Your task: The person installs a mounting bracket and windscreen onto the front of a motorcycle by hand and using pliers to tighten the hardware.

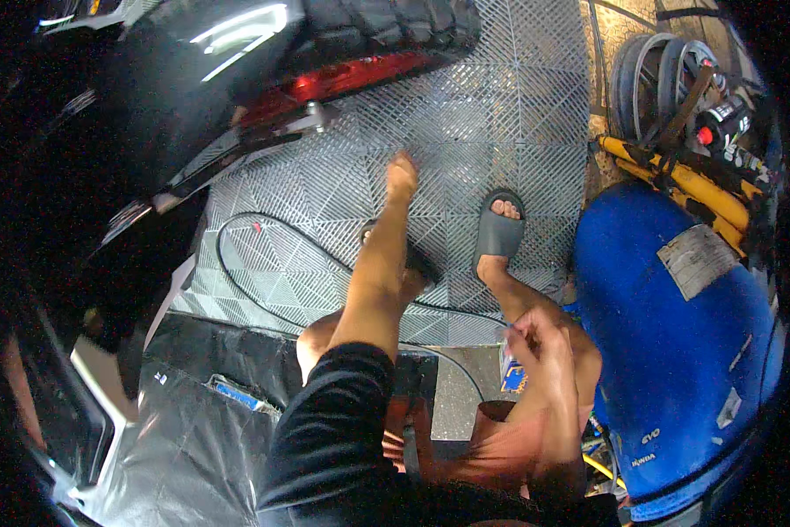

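item: left hand [402, 177], reached out over the floor; fingers small and partly hidden, so i cannot tell whether its grip is open or closed.
item: right hand [540, 338], bent back above the right knee, blurred; fingers curled, though i cannot tell whether that grip has anything in it.
item: black glossy vehicle [175, 105], upper left, nearest thing to the left hand and apart from it; with it, a treaded tyre [377, 28], a red part [324, 81] along the tyre's lower edge, and a shiny metal fitting [316, 116].
item: floor [535, 97] of grey ribbed tiles.
item: black hose [222, 250], looped on the tiles and running beneath the left forearm, in the way between foot and vehicle.
item: grey sandal [500, 237], on the right foot; its partner mostly hidden behind the left forearm.
item: black sheet [202, 457], lower left, bearing a small blue packet [237, 395].
item: large blue rounded body [658, 351], pale stickers on it, crowding the right side.
item: yellow tubes [702, 189], just beyond it; then two wheels [649, 83] and a black bottle [726, 123], red-capped, beside them.
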Available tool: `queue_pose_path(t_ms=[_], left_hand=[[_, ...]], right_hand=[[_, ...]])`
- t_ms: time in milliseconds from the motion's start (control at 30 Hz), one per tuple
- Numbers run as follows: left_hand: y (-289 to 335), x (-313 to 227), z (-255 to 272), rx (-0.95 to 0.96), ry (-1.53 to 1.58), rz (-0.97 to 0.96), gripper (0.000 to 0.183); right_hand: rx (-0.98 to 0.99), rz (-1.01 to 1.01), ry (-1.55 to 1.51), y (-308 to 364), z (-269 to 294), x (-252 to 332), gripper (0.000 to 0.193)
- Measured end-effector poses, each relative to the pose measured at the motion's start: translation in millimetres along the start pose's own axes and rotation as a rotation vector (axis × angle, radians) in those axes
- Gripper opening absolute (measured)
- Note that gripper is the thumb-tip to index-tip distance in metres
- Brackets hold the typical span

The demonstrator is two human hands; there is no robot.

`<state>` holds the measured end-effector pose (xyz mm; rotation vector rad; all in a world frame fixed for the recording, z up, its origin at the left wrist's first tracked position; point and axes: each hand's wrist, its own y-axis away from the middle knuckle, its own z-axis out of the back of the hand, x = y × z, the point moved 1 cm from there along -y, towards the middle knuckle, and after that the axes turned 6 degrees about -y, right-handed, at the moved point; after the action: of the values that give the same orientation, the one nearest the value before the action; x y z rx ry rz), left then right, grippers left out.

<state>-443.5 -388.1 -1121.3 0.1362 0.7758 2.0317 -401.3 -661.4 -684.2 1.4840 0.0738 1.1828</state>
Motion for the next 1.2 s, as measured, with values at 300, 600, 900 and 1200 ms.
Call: queue_pose_path(t_ms=[300,600,900,1200], left_hand=[[270.5,-135.8,117.0,0.398,1.301,0.311,0.021],[445.2,-111.4,361.7,0.325,1.546,0.316,0.021],[526.7,-62.2,568.9,-0.408,1.676,0.236,0.022],[525.7,-10.3,708.5,-0.856,1.867,-0.019,0.029]], right_hand=[[-0.107,-0.210,-0.691,10.3,-18.8,-19.2,0.017],[-0.069,0.005,-0.425,103.3,11.7,67.2,0.012],[0.142,0.366,-0.427,156.2,28.8,273.9,0.012],[0.214,0.788,-0.198,216.2,-12.3,469.1,0.015]])
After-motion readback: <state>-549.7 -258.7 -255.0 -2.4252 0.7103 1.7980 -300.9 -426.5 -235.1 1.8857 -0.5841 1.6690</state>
